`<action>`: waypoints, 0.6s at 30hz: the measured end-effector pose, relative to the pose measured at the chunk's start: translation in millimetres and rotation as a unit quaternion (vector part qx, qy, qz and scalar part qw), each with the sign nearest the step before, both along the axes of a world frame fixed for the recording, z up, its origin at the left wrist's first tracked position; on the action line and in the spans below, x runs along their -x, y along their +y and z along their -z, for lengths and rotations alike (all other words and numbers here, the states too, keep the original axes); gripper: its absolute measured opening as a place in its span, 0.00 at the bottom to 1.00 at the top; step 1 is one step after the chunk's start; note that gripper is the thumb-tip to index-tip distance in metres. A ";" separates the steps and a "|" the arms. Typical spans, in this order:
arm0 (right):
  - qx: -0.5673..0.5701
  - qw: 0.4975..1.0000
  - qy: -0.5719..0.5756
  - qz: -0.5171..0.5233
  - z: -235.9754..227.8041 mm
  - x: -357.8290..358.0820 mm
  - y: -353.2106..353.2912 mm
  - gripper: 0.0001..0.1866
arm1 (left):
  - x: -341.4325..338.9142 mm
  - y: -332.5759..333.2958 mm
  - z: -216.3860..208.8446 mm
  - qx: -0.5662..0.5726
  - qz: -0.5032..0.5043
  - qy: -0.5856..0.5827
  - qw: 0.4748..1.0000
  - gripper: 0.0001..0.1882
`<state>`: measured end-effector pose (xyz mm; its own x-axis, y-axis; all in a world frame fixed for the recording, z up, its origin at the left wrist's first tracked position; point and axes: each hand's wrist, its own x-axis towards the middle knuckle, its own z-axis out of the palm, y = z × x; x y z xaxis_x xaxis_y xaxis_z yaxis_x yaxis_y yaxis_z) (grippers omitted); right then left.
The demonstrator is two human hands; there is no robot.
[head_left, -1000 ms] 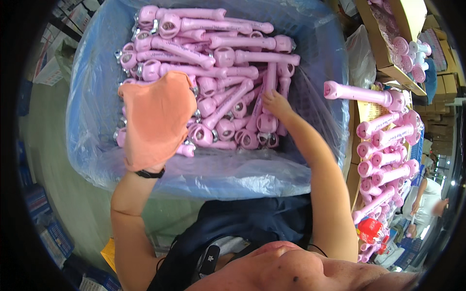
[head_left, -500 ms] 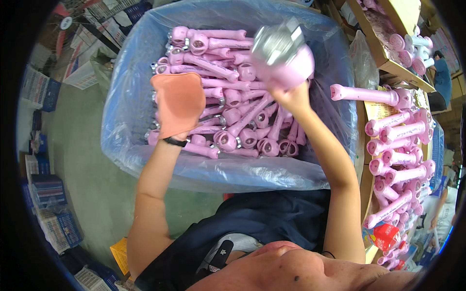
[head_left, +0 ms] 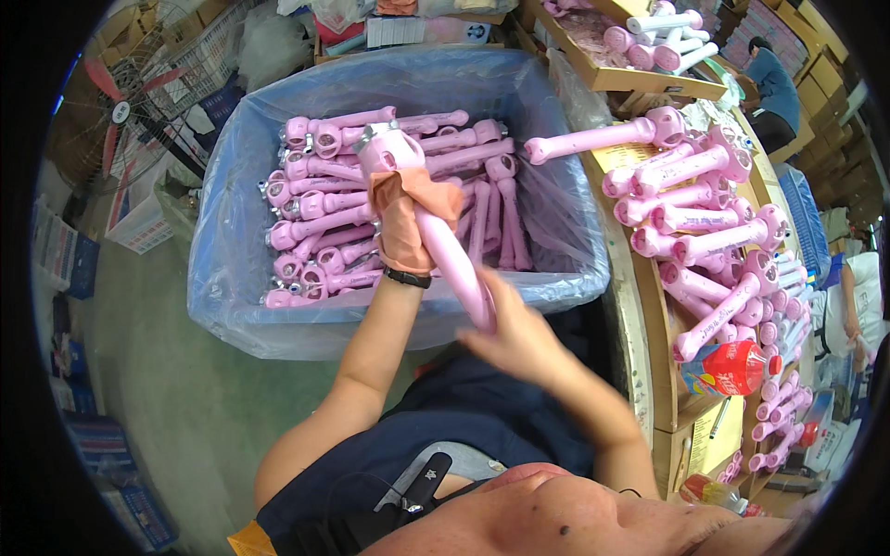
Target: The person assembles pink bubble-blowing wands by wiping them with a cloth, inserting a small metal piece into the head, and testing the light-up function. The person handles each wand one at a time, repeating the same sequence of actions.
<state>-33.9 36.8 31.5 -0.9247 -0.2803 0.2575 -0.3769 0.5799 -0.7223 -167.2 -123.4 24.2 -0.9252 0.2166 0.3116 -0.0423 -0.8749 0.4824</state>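
A pink plastic handle (head_left: 449, 252) with a round, hollow head and a shiny silver part on top slants across the front of the tub. My left hand (head_left: 404, 233), covered by an orange cloth (head_left: 397, 199), is closed round it just below the head. The cloth hides most of the left fingers. At the lower end, my right hand (head_left: 514, 329) grips the handle with thumb and fingers round it, a little blurred. Beneath and behind lie many similar pink handles (head_left: 329, 202) in a blue tub (head_left: 269, 329) lined with clear plastic.
On the bench to the right, more pink handles (head_left: 700, 221) are heaped beside a red-labelled bottle (head_left: 737, 368). A cardboard box (head_left: 593, 69) with pink and white parts stands at the far right. A fan (head_left: 116, 111) is at the far left. Other people work at the right.
My right hand has come down and nearer from above the tub, bringing the handle along. My left hand with the cloth has moved right and closed round its neck. The view has shifted right.
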 end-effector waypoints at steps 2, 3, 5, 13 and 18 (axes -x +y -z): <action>-0.059 0.995 -0.050 0.066 21.9 -50.7 22.4 0.39 | -1.0 5.9 9.3 0.032 -0.054 0.009 0.998 0.07; -0.075 0.991 -0.035 0.101 34.5 -60.4 28.1 0.40 | -3.6 9.8 12.2 0.091 -0.154 0.036 0.983 0.04; 0.202 0.969 -0.126 0.064 48.1 -81.3 42.5 0.35 | -20.5 21.3 15.4 0.420 -0.492 0.270 0.713 0.08; 0.586 0.734 -0.342 0.038 34.1 -126.7 46.3 0.27 | -76.9 63.1 -2.2 0.642 -0.371 0.284 0.608 0.07; 0.221 0.949 -0.099 0.200 57.2 -103.0 43.9 0.28 | -114.6 96.0 26.2 0.620 -0.416 0.470 0.471 0.09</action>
